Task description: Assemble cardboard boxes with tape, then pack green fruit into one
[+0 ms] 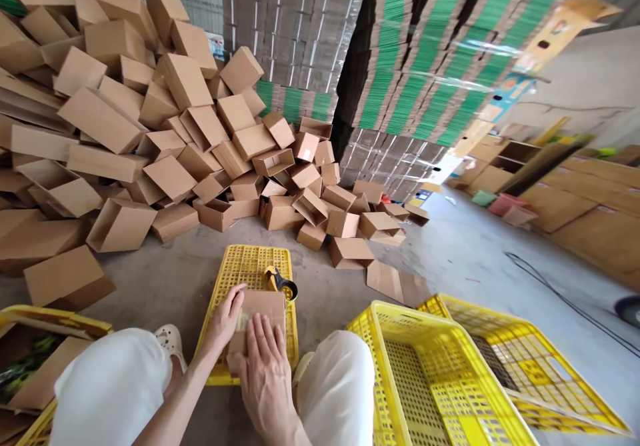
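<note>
A small closed cardboard box [273,304] rests on an upturned yellow plastic crate [245,259] between my knees. My right hand [267,373] lies flat on top of the box, its fingers stretched out side by side. Along the box's left edge is my left hand [226,318], with its fingers extended and touching the side. A shiny strip, apparently clear tape, shows on the box top between my hands. Just behind the box, a tape dispenser [281,283] with a yellow and black body lies on the crate.
Many empty cardboard boxes [170,176] are heaped ahead and left. Yellow crates [425,339] stand at my right. At my left, another yellow crate [75,319] holds an open carton with green contents. Tall stacks of flattened cartons [425,66] rise behind.
</note>
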### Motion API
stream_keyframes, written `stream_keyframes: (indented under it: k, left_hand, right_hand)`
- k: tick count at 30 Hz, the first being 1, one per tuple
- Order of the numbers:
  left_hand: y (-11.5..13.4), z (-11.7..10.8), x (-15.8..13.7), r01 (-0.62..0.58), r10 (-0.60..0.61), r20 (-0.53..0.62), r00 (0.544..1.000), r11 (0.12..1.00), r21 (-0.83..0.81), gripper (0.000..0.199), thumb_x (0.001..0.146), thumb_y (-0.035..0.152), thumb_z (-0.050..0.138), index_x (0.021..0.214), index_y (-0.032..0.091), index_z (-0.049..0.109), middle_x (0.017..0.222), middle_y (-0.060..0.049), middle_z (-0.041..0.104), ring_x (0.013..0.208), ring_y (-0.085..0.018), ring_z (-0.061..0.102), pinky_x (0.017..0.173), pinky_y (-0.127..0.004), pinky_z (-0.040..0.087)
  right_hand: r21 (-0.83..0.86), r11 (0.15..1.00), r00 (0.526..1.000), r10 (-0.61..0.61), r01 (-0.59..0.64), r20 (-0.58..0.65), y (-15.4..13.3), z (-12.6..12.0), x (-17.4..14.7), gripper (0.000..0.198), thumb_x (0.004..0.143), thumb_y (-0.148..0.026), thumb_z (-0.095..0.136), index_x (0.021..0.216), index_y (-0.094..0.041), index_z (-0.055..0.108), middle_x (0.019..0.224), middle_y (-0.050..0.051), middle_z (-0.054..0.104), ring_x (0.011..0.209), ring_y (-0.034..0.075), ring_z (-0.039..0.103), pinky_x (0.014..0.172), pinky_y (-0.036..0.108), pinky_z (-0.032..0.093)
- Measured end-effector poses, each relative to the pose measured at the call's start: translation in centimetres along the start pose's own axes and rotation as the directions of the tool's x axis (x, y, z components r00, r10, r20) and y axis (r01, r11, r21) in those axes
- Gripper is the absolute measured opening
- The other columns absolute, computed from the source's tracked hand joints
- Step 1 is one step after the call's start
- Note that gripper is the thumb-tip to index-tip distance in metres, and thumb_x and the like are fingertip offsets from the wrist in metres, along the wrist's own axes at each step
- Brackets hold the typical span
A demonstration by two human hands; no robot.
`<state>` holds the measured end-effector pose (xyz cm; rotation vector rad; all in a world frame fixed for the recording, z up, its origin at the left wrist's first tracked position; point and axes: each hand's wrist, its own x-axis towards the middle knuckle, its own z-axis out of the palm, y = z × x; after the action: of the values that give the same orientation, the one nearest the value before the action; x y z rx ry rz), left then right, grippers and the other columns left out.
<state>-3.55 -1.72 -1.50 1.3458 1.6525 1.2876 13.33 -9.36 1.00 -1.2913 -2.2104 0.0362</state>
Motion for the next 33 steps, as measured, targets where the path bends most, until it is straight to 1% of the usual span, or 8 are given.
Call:
stream_keyframes:
  k: [4, 8, 11, 15, 19, 22, 30, 33]
  left_hand:
    - [0.1, -0.3, -0.1, -0.047, 0.043, 0.040, 0.998, 0.993, 0.105, 0.043, 0.101, 0.048, 0.045, 0.131, 0.029, 0.069, 0.143, -0.008, 0.072, 0.135, -0.026, 0.066, 0.120, -0.042, 0.046]
    - [0.7, -0.6, -0.2, -0.007, -0.003, 0.102, 0.995, 0.995, 0.102, 0.047, 0.100, 0.050, 0.048, 0.138, 0.030, 0.067, 0.149, -0.008, 0.068, 0.143, -0.027, 0.060, 0.125, -0.044, 0.040]
    - [1.0, -1.3, -0.7, 0.058, -0.070, 0.227, 0.971, 0.997, 0.059, 0.074, 0.088, 0.056, 0.067, 0.156, 0.029, 0.050, 0.156, -0.010, 0.061, 0.153, -0.030, 0.048, 0.127, -0.047, 0.036]
    - [1.9, -1.4, -1.7, 0.125, -0.119, 0.297, 0.947, 0.992, -0.001, 0.098, 0.079, 0.056, 0.077, 0.163, 0.028, 0.034, 0.159, -0.014, 0.056, 0.147, -0.031, 0.054, 0.120, -0.044, 0.044]
    - [2.8, 0.1, -2.1, 0.139, -0.134, 0.205, 0.970, 0.990, -0.011, 0.081, 0.085, 0.060, 0.069, 0.153, 0.026, 0.040, 0.151, -0.014, 0.062, 0.131, -0.030, 0.066, 0.113, -0.042, 0.050]
    - [2.9, 1.1, -2.0, 0.118, -0.118, 0.128, 0.985, 0.993, 0.011, 0.065, 0.092, 0.061, 0.058, 0.146, 0.026, 0.043, 0.157, -0.014, 0.057, 0.141, -0.030, 0.059, 0.117, -0.044, 0.046]
    - [2.8, 1.4, -1.6, 0.109, -0.114, 0.052, 0.992, 0.990, 0.090, 0.046, 0.103, 0.052, 0.038, 0.140, 0.027, 0.048, 0.154, -0.013, 0.060, 0.145, -0.027, 0.056, 0.120, -0.044, 0.043]
    - [2.6, 1.4, -1.5, 0.082, -0.086, 0.054, 0.995, 0.994, 0.078, 0.045, 0.102, 0.051, 0.041, 0.139, 0.026, 0.049, 0.153, -0.014, 0.060, 0.144, -0.027, 0.057, 0.121, -0.045, 0.042]
  right_hand:
    - [0.273, 0.928, 0.966, 0.256, -0.252, 0.023, 2.2, -0.2, -0.9, 0.061, 0.105, -0.040, 0.057, 0.163, -0.023, 0.046, 0.168, 0.010, 0.045, 0.155, 0.031, 0.043, 0.129, 0.052, 0.038]
    - [0.664, 0.531, 0.823, 0.514, -0.527, 0.242, 5.6, -0.7, 0.1, 0.078, 0.097, -0.058, 0.067, 0.163, -0.023, 0.046, 0.160, 0.012, 0.055, 0.146, 0.034, 0.056, 0.118, 0.053, 0.050]
    - [0.777, 0.359, 0.808, 0.503, -0.518, 0.306, 6.0, -0.4, 0.8, 0.077, 0.095, -0.062, 0.069, 0.161, -0.028, 0.049, 0.156, 0.007, 0.060, 0.146, 0.032, 0.056, 0.119, 0.051, 0.049]
    - [0.754, 0.456, 0.837, 0.499, -0.472, 0.222, 5.2, -0.1, 1.0, 0.074, 0.099, -0.062, 0.063, 0.163, -0.029, 0.045, 0.162, 0.005, 0.053, 0.153, 0.029, 0.048, 0.126, 0.050, 0.041]
    - [0.658, 0.611, 0.850, 0.520, -0.439, 0.085, 4.9, -0.3, 0.4, 0.062, 0.104, -0.057, 0.055, 0.158, -0.025, 0.054, 0.156, 0.008, 0.060, 0.147, 0.032, 0.055, 0.123, 0.047, 0.045]
    - [0.590, 0.715, 0.890, 0.455, -0.375, 0.014, 4.7, -0.6, -0.4, 0.055, 0.107, -0.052, 0.050, 0.154, -0.024, 0.059, 0.154, 0.009, 0.062, 0.141, 0.032, 0.061, 0.122, 0.048, 0.048]
    - [0.350, 0.897, 0.956, 0.293, -0.268, -0.017, 3.2, -2.2, -2.3, 0.048, 0.106, -0.045, 0.053, 0.152, -0.036, 0.060, 0.159, 0.000, 0.056, 0.159, 0.040, 0.034, 0.127, 0.072, 0.033]
    - [0.282, 0.924, 0.964, 0.267, -0.259, 0.010, 3.3, -2.5, -1.3, 0.045, 0.106, -0.045, 0.053, 0.149, -0.037, 0.064, 0.156, 0.001, 0.060, 0.158, 0.040, 0.037, 0.127, 0.072, 0.032]
